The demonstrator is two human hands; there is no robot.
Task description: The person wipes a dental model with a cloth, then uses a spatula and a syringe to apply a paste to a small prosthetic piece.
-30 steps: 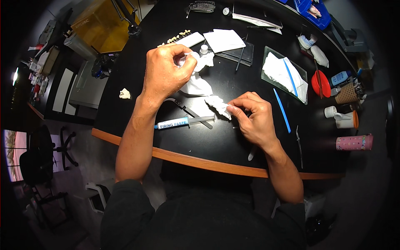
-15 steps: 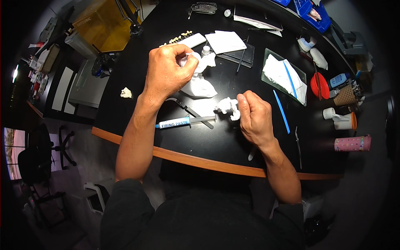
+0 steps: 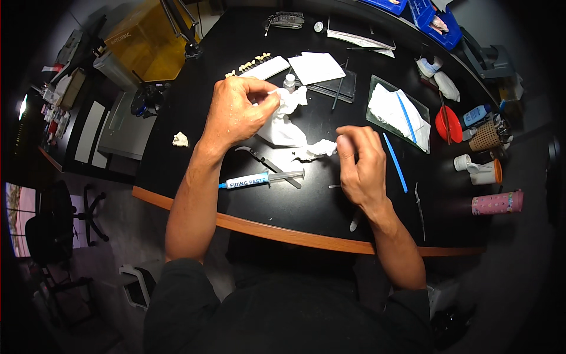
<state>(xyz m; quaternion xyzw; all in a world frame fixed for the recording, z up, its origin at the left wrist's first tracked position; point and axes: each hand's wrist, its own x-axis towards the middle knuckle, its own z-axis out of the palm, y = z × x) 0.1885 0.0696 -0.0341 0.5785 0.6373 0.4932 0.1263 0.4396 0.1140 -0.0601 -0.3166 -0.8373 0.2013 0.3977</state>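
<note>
White tissue (image 3: 283,131), frame centre: left hand (image 3: 237,112) pinches it between fingers; right hand (image 3: 361,170), fingers narrow, holds a crumpled wad (image 3: 318,150), probably lightly to avoid tearing.

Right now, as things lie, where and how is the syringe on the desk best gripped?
I'd likely pinch mid-barrel, from above on the near side. The syringe lies flat, its barrel the thickest stretch; the thin plunger crosses a dark tool, and the blue tip sits against the left forearm in this view.
</note>
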